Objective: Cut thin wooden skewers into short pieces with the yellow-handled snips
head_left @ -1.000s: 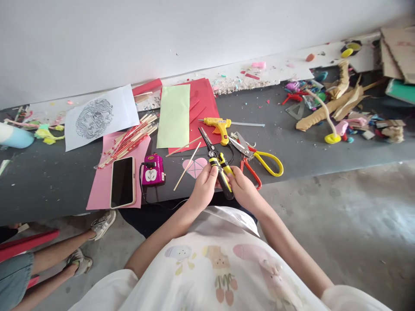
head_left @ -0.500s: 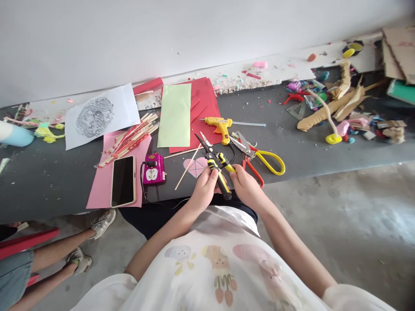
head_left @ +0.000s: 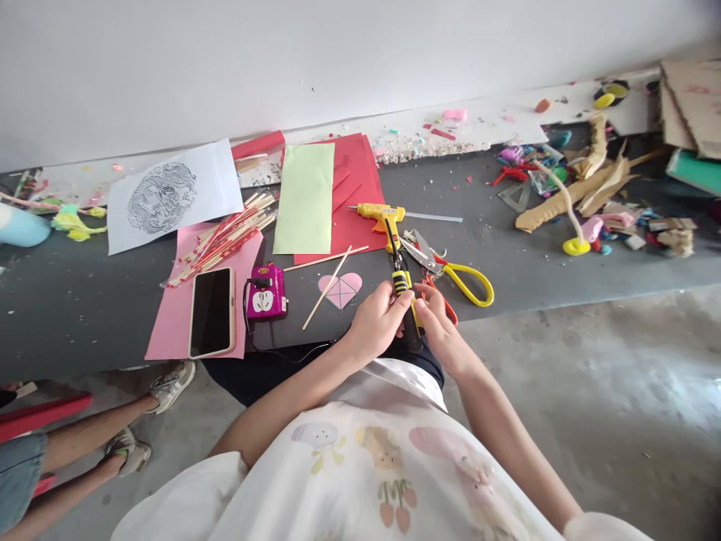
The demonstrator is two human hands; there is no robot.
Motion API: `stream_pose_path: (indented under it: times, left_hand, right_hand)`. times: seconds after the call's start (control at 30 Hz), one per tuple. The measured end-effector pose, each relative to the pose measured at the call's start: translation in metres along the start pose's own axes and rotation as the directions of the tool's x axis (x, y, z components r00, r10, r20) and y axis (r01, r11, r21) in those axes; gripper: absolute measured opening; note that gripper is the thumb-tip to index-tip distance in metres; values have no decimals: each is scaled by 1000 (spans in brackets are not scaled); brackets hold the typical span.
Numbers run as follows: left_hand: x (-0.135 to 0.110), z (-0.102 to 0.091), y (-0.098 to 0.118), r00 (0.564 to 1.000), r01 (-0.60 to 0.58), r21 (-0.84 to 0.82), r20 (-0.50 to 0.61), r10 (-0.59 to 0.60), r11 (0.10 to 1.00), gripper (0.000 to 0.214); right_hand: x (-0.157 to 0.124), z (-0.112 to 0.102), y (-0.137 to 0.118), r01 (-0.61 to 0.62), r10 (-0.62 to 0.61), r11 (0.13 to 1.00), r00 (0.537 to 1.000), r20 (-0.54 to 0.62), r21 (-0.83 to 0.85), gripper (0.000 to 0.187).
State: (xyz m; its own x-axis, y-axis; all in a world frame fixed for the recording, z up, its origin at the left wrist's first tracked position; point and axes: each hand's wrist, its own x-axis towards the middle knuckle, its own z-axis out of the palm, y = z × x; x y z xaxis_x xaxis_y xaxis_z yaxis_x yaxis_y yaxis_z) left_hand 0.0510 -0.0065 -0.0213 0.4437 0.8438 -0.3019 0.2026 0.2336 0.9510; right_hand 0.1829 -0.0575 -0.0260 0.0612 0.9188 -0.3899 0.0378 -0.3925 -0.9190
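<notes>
My left hand (head_left: 378, 319) is wrapped round the black-and-yellow handles of long-nose pliers (head_left: 401, 282). The pliers' handles are together and their dark jaws point away from me, overlapping the yellow glue gun (head_left: 378, 213). My right hand (head_left: 442, 327) grips the same handles from the other side, thumb and fingers against them. Just beyond it lie scissors with a yellow handle (head_left: 470, 284) and a tool with red handles (head_left: 447, 303), partly covered by my hand. A pink paper heart (head_left: 345, 289) with drawn lines lies left of my hands, with a thin wooden stick (head_left: 324, 297) across it.
Left on the dark table (head_left: 490, 225) are a phone (head_left: 212, 312), a purple power adapter (head_left: 269, 293), pink paper (head_left: 169, 323), bundled sticks (head_left: 236, 233) and a dragon print (head_left: 121, 218). Green paper (head_left: 304, 199) overlaps red sheets (head_left: 360, 173). Craft scraps (head_left: 619, 218) crowd the right. Another person's legs (head_left: 84, 443) show lower left.
The pliers' spread handles have come together and their jaws closed. Both hands moved right with them, the right hand's fingers shifting along the handle. The paper heart is now uncovered.
</notes>
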Motion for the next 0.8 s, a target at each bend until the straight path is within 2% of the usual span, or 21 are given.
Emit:
stream_pose_path:
  times: [0.07,0.2,0.33,0.4,0.47,0.53,0.57,0.6,0.63,0.7,0.77,0.8]
  left_hand:
    - [0,2,4,1000,-2,55,6,2,998,34]
    - [-3,2,12,999,-15,172,32,10,985,35]
    - [-2,2,9,999,-9,129,45,3,992,35]
    - [-2,1,6,999,-12,91,38,9,996,35]
    - [-2,-2,8,998,-25,80,67,20,997,35]
    - [-3,-12,14,991,-59,159,130,39,985,41]
    - [-3,-19,18,986,-98,275,156,56,957,44]
    - [-2,-27,21,983,-142,428,164,78,893,46]
    - [0,-36,24,986,-162,593,124,110,788,47]
    - [7,-54,25,982,-58,836,-51,183,545,41]
    - [18,-69,21,959,39,930,-138,249,366,29]
    - [24,-75,18,952,56,953,-141,272,298,26]
  right_hand:
    - [-3,-1,-2,27,-27,1000,1000,-2,12,43]
    - [-6,-4,-8,82,-83,997,992,97,14,32]
    - [-8,-6,-13,97,-94,995,987,133,-21,36]
    - [-9,-7,-12,63,-53,996,988,146,-68,43]
    - [-10,-8,-11,27,-14,997,987,160,-78,41]
    - [-11,-10,-9,17,-5,997,989,149,-79,36]
    - [-11,-12,-8,20,-8,996,991,134,-87,34]
    - [-11,-14,-7,23,-11,994,993,118,-102,33]
    - [-12,-16,-6,25,-12,993,994,105,-119,33]
    - [-13,-20,-6,15,-1,992,994,107,-129,30]
    - [-15,-23,-6,-6,20,994,992,128,-108,26]
    - [-16,-24,-6,-17,29,996,990,137,-90,24]
